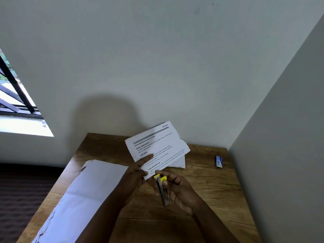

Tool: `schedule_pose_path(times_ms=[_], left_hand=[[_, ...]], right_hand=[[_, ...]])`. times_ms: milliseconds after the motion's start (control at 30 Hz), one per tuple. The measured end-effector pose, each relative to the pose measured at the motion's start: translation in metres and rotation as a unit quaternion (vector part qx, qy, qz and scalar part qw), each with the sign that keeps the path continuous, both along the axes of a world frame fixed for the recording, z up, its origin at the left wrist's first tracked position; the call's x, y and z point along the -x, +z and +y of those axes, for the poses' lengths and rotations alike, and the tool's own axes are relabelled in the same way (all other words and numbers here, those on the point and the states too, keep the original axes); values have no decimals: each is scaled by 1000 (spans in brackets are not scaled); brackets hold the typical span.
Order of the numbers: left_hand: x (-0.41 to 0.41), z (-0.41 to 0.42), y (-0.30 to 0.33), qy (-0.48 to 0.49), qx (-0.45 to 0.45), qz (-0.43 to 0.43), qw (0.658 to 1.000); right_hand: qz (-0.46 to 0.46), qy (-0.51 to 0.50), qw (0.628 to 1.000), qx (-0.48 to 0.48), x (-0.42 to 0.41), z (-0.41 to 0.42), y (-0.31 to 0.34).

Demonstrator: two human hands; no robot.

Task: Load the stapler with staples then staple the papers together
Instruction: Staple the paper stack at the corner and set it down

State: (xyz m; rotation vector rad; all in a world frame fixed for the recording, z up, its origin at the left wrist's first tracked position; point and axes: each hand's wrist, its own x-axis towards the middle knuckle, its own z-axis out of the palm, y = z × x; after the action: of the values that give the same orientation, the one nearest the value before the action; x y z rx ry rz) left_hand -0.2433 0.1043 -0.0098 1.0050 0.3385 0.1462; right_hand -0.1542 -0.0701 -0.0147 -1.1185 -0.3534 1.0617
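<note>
My left hand [138, 171] pinches the near corner of a stack of printed papers [157, 146] and holds it lifted above the wooden table [210, 190]. My right hand [178, 192] grips a yellow and metal stapler [162, 188], its yellow nose touching the papers' near edge beside my left thumb. I cannot tell whether the stapler's jaws are around the corner. A small blue staple box [219, 161] lies on the table at the far right, apart from both hands.
A large white sheet [78, 199] covers the table's left part. The table stands in a corner, with a wall behind and another wall close on the right. A window [15, 99] is at the left.
</note>
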Motion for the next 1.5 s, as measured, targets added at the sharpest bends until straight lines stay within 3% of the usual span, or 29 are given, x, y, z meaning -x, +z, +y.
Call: schedule_pose_path(times_ms=[133,300,467,733,1033,1500], left_hand=[[-2,-2,-1,-1,2,-7,1000],[-3,1,-3,2,2,-8,1000],[-1,0,0,-5,-73,4,997],[-4,1,1,-20,-50,-6,999],[-2,-1,5,-35,-129,20,991],[0,-6,4,-50,-70,3,996]], right_hand=[[-29,-23,999,27,6,9,8],[-1,-70,997,41,11,12,12],[16,-94,995,33,14,18,16],[7,-145,989,37,17,25,16],[15,-158,986,48,17,28,18],[53,-175,983,33,20,32,16]])
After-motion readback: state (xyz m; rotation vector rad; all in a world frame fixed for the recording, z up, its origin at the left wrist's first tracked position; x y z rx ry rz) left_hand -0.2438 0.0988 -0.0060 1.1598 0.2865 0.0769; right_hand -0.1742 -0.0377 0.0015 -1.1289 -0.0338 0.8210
